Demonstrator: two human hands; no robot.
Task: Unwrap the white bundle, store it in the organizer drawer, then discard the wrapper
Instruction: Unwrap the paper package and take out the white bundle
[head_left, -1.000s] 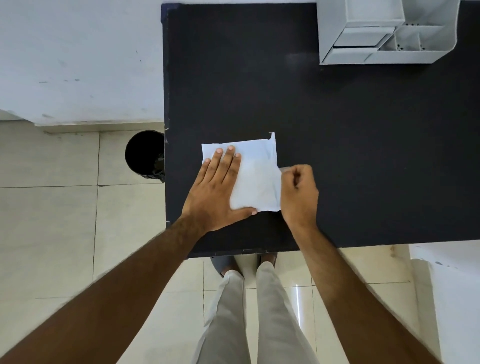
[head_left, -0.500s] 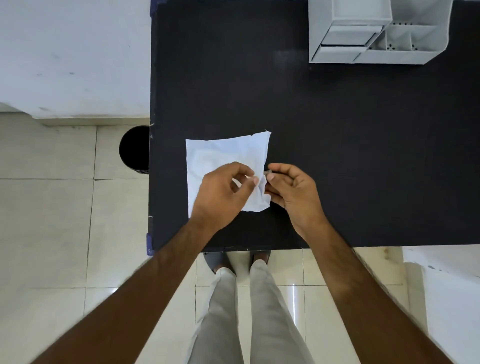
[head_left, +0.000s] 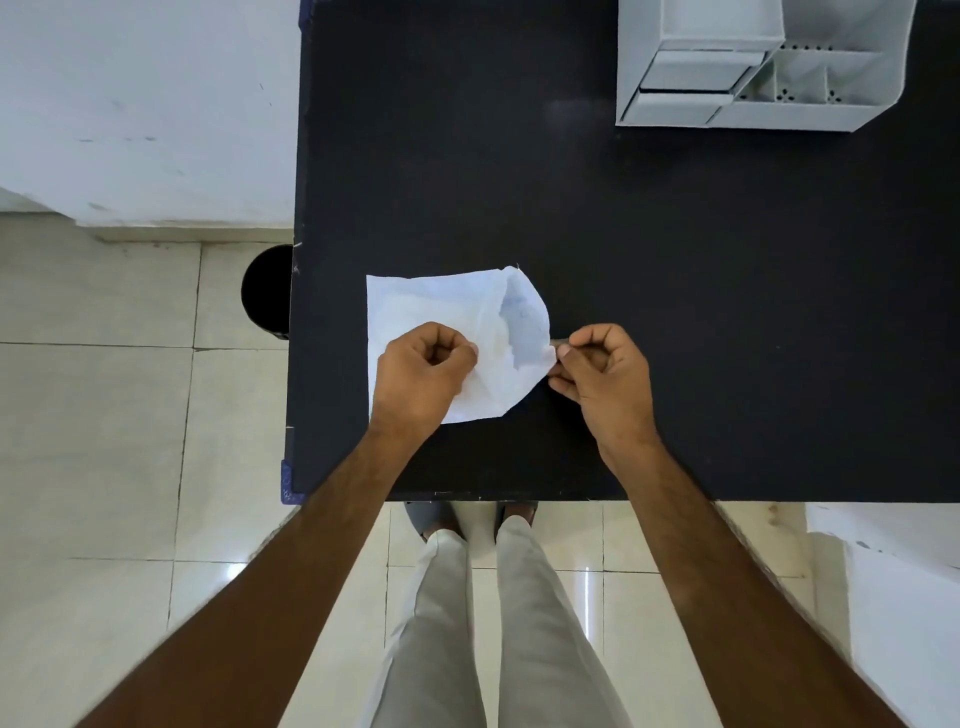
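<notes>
The white bundle (head_left: 447, 317) lies flat near the front left part of the black table (head_left: 675, 286), and it looks different from a moment ago. One second back the left hand was pressed flat on top of it with its fingers spread, and the right hand was a fist at its right edge. Half a second back both hands had come together at that edge to grab it. Now the right side of the wrapper (head_left: 524, 322) has been pulled open, so a flap stands up and you can see a pale inside with a soft fold running down it. The left hand (head_left: 423, 374) is curled up and pinches the wrapper close to the middle to keep it from sliding. The right hand (head_left: 602, 371) is curled too, and its fingertips pinch the loose right corner of the flap, just beside the table top. This seems to mean the unwrapping has truly begun, but what is inside is not out yet. The gray organizer (head_left: 753, 67) sits well apart at the far right of the table, and its drawer (head_left: 691, 78) looks pushed in. A dark round bin (head_left: 267, 291) stands on the floor just left of the table, likely the place for the wrapper later
</notes>
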